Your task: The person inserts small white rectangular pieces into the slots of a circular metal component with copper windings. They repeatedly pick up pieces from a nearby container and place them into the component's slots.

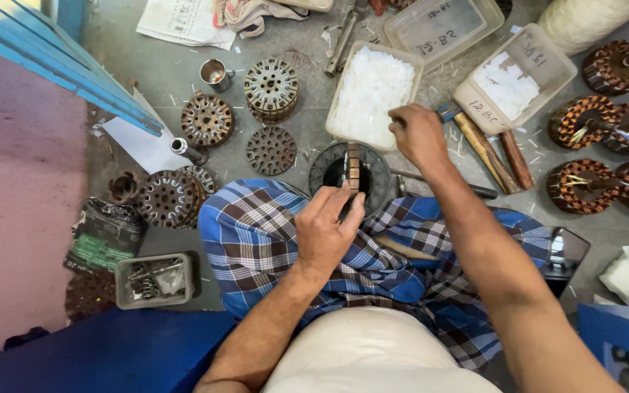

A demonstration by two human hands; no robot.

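- Fingers [343,207] of the left hand [325,233] are curled shut around the near rim of a dark round stator core [376,175], the thumb pressing beside a brown ribbed strip [354,169] that stands across the ring.
- Right hand [418,135] reaches past the core to a clear plastic tub [343,87] of white paper slips [373,91]; its fingers are bunched closed at the tub's near edge — whether they have hold of a slip cannot be told.
- Stator core sits just beyond the person's lap, resting at the edge of a blue checked cloth [256,240] that covers the knees, on a grey floor [300,145].
- Second tub [518,76] of white slips lies just right of the first, with two wooden-handled tools [500,156] beside it.
- Further right — four cores wound with copper wire [584,185] lie close together.
- To the left, several bare toothed laminated discs [271,87] lie on the floor, some of them stacked, near a small steel cup [214,73].
- Near the left knee a grey tray [154,280] holds small metal parts.
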